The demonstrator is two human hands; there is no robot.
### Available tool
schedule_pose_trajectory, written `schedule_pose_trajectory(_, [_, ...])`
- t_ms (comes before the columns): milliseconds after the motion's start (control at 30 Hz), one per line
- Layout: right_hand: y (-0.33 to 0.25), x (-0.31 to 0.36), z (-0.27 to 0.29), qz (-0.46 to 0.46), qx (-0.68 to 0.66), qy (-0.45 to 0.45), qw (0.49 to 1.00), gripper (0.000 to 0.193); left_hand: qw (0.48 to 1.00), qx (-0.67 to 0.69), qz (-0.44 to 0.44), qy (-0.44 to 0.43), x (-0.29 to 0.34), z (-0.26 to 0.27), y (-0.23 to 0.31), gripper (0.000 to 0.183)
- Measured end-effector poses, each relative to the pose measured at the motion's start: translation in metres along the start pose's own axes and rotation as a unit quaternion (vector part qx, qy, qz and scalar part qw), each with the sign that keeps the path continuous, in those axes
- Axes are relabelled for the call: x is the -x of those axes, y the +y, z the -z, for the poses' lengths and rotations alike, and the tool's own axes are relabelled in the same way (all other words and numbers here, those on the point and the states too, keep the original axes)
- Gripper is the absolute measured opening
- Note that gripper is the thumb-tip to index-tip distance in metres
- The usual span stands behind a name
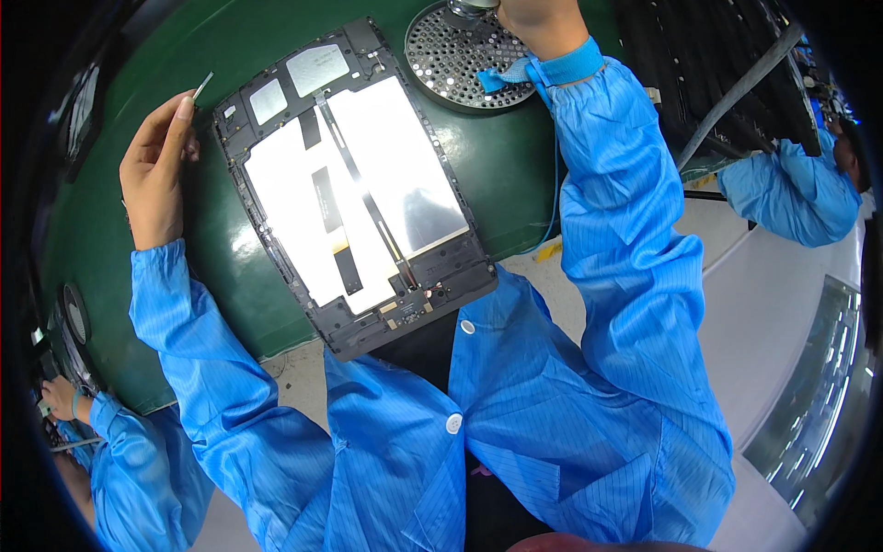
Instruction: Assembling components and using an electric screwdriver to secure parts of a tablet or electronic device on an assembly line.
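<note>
My left hand is raised at the left of the table, thumb and fingers pinched on a thin silver tool that sticks up past the fingertips. Beside it lies an opened tablet, tilted, its inner side up; bright silver-white panels, dark ribbon cables and a black frame show. Its near edge hangs close to my lap. At the top edge my right hand is partly cut off, its fingers out of sight, next to a shiny rounded metal piece over a round perforated metal dish.
The green table lies under everything. A blue wrist strap with a cord hangs from my right wrist. Dark racks and a grey tube stand at the right. Co-workers' blue sleeves show at both sides.
</note>
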State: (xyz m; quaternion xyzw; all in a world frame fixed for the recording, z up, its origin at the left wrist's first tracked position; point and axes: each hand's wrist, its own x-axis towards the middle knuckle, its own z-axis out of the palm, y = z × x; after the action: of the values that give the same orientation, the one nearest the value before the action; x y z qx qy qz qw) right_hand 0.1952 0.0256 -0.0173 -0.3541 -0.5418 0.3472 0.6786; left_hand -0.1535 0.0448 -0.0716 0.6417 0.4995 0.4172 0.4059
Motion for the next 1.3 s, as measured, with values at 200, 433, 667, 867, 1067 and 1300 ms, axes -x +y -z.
schedule_pose_trajectory(200, [0.002,0.000,0.000,-0.002,-0.002,0.000,1.000,0.016,1.000,-0.018,0.005,-0.008,0.002,0.000,0.001,0.031])
schedule_pose_trajectory(433, [0.005,0.001,-0.001,0.001,0.002,-0.007,1.000,0.019,0.999,-0.034,0.014,-0.004,0.003,-0.002,0.001,0.030])
schedule_pose_trajectory(667, [0.006,0.001,0.000,0.002,0.012,-0.007,1.000,0.020,0.998,-0.055,0.002,-0.007,0.004,-0.001,0.002,0.031])
schedule_pose_trajectory(867, [0.004,-0.002,-0.002,-0.008,0.014,0.015,1.000,0.021,0.997,-0.077,0.003,-0.009,-0.002,-0.003,0.003,0.032])
schedule_pose_trajectory(1067, [0.003,-0.007,0.004,-0.016,0.061,0.005,0.998,0.021,0.998,-0.056,0.003,-0.013,-0.007,-0.002,0.010,0.032])
schedule_pose_trajectory(1300, [0.001,-0.007,0.001,0.004,0.019,0.004,1.000,0.016,0.999,-0.016,0.019,-0.026,-0.011,0.000,0.012,0.031])
